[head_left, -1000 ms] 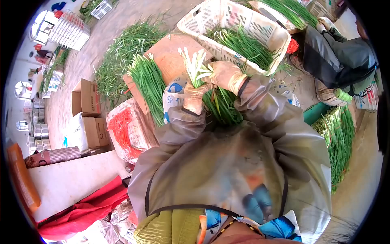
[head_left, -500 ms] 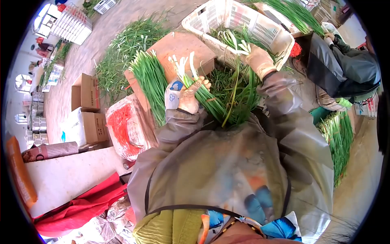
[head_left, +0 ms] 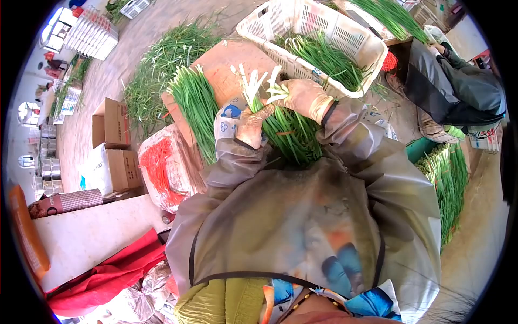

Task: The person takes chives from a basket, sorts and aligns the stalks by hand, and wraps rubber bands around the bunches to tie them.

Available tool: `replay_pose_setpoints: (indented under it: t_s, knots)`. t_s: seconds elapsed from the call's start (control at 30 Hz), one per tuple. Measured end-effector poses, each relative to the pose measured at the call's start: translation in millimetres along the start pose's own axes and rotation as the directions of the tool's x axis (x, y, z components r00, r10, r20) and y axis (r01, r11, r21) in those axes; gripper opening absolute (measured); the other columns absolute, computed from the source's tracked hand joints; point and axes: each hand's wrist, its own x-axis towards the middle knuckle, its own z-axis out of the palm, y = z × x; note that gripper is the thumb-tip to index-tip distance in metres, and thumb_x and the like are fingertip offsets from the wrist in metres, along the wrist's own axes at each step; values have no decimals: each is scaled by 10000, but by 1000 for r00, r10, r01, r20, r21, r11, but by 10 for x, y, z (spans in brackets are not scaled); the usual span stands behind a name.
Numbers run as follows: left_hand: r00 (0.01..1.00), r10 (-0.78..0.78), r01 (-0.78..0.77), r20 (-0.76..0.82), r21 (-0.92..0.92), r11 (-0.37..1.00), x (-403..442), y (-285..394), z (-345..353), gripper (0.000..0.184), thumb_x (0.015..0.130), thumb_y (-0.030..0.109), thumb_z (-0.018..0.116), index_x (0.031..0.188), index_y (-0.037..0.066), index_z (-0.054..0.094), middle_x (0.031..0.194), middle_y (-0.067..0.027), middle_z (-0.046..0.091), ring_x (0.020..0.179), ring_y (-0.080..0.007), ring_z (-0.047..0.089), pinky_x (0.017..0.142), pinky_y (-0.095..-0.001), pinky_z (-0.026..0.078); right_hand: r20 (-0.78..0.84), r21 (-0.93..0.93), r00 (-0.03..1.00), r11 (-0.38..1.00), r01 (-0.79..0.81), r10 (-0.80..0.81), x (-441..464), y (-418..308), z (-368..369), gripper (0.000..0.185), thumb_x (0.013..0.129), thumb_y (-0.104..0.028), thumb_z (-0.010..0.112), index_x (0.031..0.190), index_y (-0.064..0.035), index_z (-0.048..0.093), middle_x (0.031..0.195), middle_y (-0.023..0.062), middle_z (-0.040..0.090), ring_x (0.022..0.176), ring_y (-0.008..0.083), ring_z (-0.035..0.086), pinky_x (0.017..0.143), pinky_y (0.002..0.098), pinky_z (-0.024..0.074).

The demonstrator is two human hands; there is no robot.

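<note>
My left hand, in a pale glove, is closed round a small bundle of green stalks with white ends pointing up. Close beside it, my right hand, also gloved, pinches a few white-ended stalks. Green leaves hang below both hands over my lap. To the left, a larger bunch of green stalks lies on a reddish-brown board. The fingertips of my right hand are partly hidden behind the stalks.
A white crate holding greens stands ahead. Loose greens cover the floor at upper left. Red ties lie on a package at left. Another person sits at right, near stacked bunches. Cardboard boxes stand at left.
My right hand first swung out toward the crate with some stalks, then came back beside my left hand. My left hand has kept its hold on the bundle.
</note>
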Motion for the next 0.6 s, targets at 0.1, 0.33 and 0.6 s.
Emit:
replay_pose_setpoints:
  t_s: [0.1,0.33,0.6]
  knots:
    - [999,20,-18,-33,55,998,-7,1,38,184,798,76,637,969,23,596,852,-38,619,811,-140,569,761,-268,442,23,5,1000,1000,11,-12,17,72,-34,518,750,-550,585,990,-93,625,873,181,636,862,340,602,748,412,466]
    - [1000,-12,11,-4,-127,992,-117,72,42,162,829,48,579,983,24,534,893,-77,583,797,-179,563,726,-281,458,52,-1,999,1000,-3,3,-24,130,-58,475,743,-503,619,975,-89,629,881,177,636,870,339,598,756,408,462]
    - [998,69,-54,5,-563,825,-44,246,-258,146,857,148,585,950,52,527,861,-56,552,730,-163,507,609,-272,436,97,308,991,944,-121,96,100,546,198,422,729,-318,686,1004,-11,598,847,125,638,784,238,581,710,317,457]
